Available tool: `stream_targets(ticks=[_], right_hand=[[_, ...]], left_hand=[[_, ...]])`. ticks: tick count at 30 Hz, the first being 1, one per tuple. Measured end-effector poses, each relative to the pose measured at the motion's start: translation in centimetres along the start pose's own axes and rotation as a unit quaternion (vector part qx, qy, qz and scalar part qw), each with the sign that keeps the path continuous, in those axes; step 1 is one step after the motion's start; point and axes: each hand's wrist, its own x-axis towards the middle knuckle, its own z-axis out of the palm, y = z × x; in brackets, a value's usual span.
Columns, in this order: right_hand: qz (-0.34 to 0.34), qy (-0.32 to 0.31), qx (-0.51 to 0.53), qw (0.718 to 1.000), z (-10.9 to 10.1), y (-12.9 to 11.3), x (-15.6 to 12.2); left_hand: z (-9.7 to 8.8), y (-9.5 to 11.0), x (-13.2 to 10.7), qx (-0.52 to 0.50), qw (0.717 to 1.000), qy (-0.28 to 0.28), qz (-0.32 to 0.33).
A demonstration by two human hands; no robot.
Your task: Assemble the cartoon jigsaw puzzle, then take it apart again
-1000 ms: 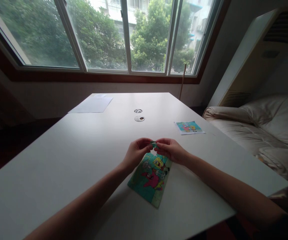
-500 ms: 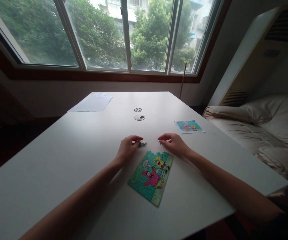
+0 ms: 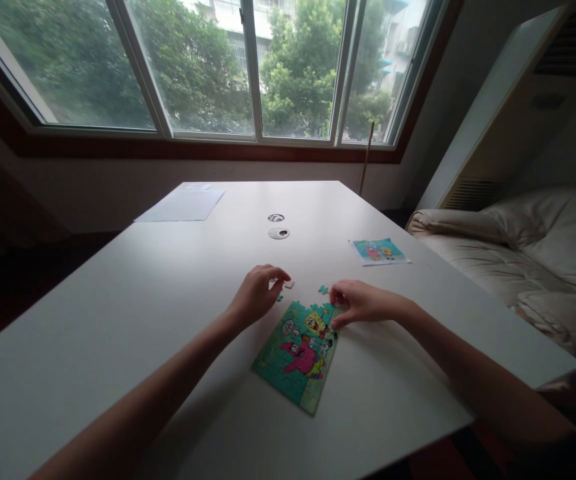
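A partly assembled cartoon jigsaw puzzle (image 3: 293, 357) lies tilted on the white table, its far edge uneven. At its upper right edge, my right hand (image 3: 363, 301) has thumb and index finger apart, touching the puzzle's border. A loose teal puzzle piece (image 3: 323, 289) sits just left of those fingers. Beyond the puzzle's upper left corner is my left hand (image 3: 258, 291), thumb and index finger parted. Near its index fingertip rests a pale, face-down piece (image 3: 289, 285). A small green piece (image 3: 280, 298) shows below the thumb; other pieces there are partly hidden by the fingers.
The white table (image 3: 118, 300) bears a small reference picture (image 3: 381, 251) of the same cartoon at right and paper sheets (image 3: 183, 205) at far left. Two round inset covers (image 3: 279, 233) lie mid-table. A pale leather sofa (image 3: 483, 260) stands to the right.
My right hand has moved toward me onto the puzzle's right edge, and the teal piece it pinched now lies loose. The left hand's fingers have parted over the small pieces.
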Motion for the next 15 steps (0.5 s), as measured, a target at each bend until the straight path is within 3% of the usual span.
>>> stream_targets(ticks=[6, 15], right_hand=[[-0.003, -0.018, 0.051, 0.999, 0.2, -0.6, 0.5], [-0.047, 0.029, 0.120, 0.991, 1.1, -1.3, 0.8]], left_hand=[[1.0, 2.4, -1.1, 0.016, 0.988, -0.124, 0.094], [0.5, 2.6, -1.2, 0.028, 0.979, -0.188, 0.075]])
